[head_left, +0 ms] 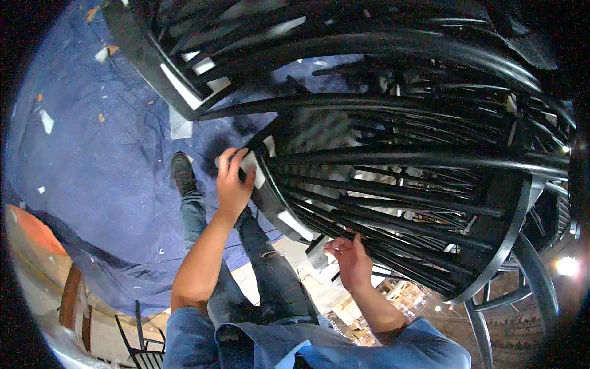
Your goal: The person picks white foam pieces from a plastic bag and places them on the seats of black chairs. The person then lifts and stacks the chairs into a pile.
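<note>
We are bracing the black barred metal frame (393, 203): left hand (233, 181) clasping its ten-o'clock rim, right hand (350, 258) seemingly pinching a six-o'clock bar.

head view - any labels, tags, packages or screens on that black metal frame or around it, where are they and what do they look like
White rectangular patch: on the black curved metal frame, under the left hand; printing too blurred to tell.
Similar white patches: further along the same rail and on the upper bar.
Small pale scraps: scattered on the blue floor cover.
No screens or packages in view.
</note>
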`<state>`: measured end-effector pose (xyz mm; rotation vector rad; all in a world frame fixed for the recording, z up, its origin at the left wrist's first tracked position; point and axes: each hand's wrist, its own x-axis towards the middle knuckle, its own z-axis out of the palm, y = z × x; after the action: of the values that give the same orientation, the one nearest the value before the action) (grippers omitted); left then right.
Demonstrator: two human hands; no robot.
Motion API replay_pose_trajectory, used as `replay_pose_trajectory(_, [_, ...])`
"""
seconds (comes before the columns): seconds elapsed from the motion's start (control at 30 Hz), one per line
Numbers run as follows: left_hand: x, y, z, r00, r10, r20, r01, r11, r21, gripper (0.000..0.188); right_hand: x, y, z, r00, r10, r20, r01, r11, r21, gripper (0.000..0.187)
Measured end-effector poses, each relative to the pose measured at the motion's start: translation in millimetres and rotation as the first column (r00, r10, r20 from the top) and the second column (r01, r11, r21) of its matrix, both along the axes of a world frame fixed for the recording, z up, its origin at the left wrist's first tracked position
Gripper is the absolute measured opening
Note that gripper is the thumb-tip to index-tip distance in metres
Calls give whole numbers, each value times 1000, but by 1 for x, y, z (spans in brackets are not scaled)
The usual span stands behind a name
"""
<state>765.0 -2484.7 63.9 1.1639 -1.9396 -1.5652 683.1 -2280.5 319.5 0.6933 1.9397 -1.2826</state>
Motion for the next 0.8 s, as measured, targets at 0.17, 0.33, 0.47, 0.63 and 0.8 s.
replay_pose_trajectory(0.17, [3, -4, -2, 1000, -15, 12, 15, 1000, -6, 46, -1, -2, -2, 997, 77, 9, -77, 997, -14, 58])
replay_pose_trajectory(0.33, [2, -3, -3, 1000, -9, 16, 10, 1000, -27, 44, -2, -10, 3, 996, 87, 23, -87, 996, -13, 57])
replay_pose_trajectory(0.47, [0, 0, -3, 999, 14, 31, -11, 995, -101, 38, -6, -13, 2, 997, 12, 78, -8, 998, -57, 49])
replay_pose_trajectory(0.63, [-10, 0, -2, 997, 66, 34, -59, 984, -167, 26, -9, 7, -5, 969, -217, 122, 243, 929, -280, 33])
replay_pose_trajectory(0.8, [-19, 1, 1, 994, 107, 36, -102, 987, -126, 21, -10, 2, 0, 965, -229, 131, 257, 928, -268, 26])
